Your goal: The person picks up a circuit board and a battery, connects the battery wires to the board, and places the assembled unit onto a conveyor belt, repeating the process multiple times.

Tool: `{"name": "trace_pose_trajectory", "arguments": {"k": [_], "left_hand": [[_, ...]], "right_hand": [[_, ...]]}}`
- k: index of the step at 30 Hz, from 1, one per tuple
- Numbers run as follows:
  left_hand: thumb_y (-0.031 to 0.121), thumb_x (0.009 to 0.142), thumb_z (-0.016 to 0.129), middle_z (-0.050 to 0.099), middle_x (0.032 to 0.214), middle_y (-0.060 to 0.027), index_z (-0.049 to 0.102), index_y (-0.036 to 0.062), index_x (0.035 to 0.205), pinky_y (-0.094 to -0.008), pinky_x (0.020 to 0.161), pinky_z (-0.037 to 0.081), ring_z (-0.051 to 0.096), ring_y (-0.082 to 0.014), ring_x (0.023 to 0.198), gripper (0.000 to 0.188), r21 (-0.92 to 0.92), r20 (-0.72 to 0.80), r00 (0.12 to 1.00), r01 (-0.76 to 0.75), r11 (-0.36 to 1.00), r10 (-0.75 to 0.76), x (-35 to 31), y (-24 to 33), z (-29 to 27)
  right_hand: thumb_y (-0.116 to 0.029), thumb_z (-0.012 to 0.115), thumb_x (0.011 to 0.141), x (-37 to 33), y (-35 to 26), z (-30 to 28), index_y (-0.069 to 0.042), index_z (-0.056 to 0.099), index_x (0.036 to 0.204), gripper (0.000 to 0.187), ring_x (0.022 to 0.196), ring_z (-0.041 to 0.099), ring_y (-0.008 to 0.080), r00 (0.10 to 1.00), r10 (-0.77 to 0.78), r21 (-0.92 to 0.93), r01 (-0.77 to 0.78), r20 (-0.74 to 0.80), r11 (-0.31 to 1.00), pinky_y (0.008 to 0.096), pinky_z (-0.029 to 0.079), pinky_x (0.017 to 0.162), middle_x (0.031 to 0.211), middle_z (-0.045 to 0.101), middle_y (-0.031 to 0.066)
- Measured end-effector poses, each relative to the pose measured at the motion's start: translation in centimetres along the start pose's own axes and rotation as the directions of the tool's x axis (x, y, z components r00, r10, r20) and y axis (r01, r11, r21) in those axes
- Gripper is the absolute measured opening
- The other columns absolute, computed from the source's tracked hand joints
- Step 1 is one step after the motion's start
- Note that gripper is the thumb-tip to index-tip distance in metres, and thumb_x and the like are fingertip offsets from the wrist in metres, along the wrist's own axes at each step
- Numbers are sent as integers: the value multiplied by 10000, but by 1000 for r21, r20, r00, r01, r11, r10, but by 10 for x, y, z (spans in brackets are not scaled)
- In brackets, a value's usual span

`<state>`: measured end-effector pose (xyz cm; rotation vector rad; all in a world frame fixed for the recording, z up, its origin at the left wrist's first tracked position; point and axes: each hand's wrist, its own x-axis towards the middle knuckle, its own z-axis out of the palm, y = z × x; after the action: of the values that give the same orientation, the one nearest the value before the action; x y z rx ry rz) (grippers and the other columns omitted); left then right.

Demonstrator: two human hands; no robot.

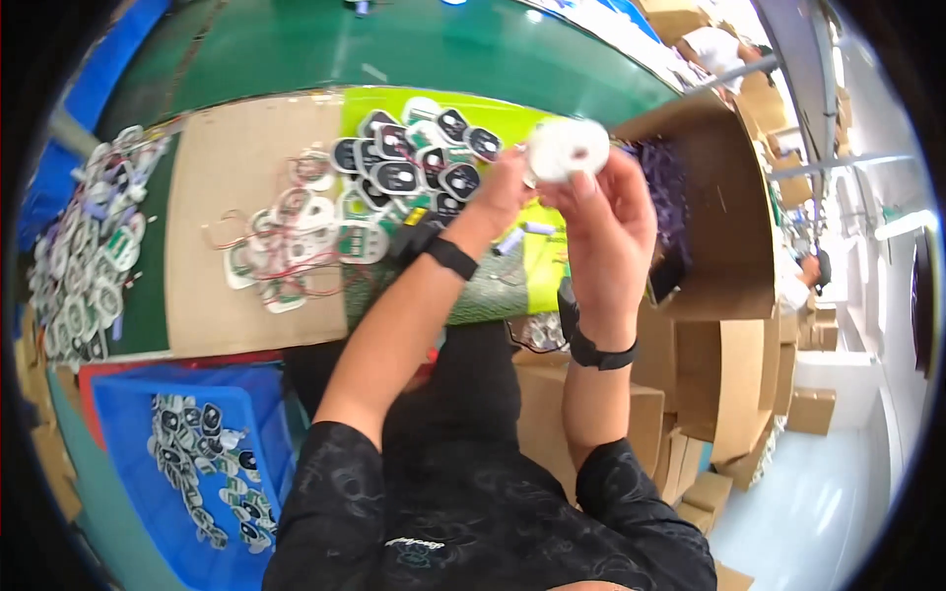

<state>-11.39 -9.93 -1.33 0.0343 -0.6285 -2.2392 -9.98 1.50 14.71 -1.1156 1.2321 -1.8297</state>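
Observation:
My right hand [616,222] holds up a white, round plastic part [554,148] with a small dark hole, the thumb over its lower edge. My left hand [501,192] pinches at the part's left edge; its fingertips are partly hidden. Beneath and left of the hands, a pile of white plastic parts with black faces [397,177] lies on a lime-green sheet [360,98]. Beside it are white parts with green circuit boards and red wires [296,231]. Small light-purple cylinders [509,241] rest just below my left hand.
An open cardboard box [724,217] with purple pieces inside stands to the right. More white parts [94,256] are heaped at the far left. A blue bin [261,424] of similar parts stands lower left. Cardboard boxes [724,379] crowd the right; people work beyond.

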Motion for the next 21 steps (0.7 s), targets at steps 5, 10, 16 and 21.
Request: {"name": "trace_pose_trajectory", "arguments": {"k": [5,10,16,21], "left_hand": [[206,1012,492,646,1230,-247,548,-63,1266,-440,1014,523,666,-347,1097,374,-75,27,981,192,979,-190,2,16,25],[206,1018,467,652,1219,-243,533,-69,1253,-428,994,538,670,-337,1088,368,-3,-83,982,168,986,-168,-4,11,28],[188,1022,436,653,1219,-250,509,-79,1272,-418,979,551,672,-332,1089,373,51,-84,986,147,988,-142,-3,12,26],[187,1029,423,628,1241,-286,491,-91,1284,-441,1004,543,660,-360,1109,383,59,-93,988,129,990,-123,-2,15,26]], "right_hand": [[-38,623,974,-64,51,-139,31,578,1210,250,890,704,182,893,237,-79,-288,-383,955,295,577,803,1053,698,115],[-102,666,961,-92,68,-176,29,596,1205,285,723,623,73,846,154,-409,-396,-510,822,204,480,632,955,683,45],[-107,688,925,-89,64,-167,-18,582,1272,374,695,597,92,872,55,-699,-427,-487,573,232,499,661,1109,603,82],[-40,692,880,-89,49,-146,-67,609,1271,401,783,566,133,986,-119,-910,-56,-114,410,266,500,713,1243,512,95]]}}
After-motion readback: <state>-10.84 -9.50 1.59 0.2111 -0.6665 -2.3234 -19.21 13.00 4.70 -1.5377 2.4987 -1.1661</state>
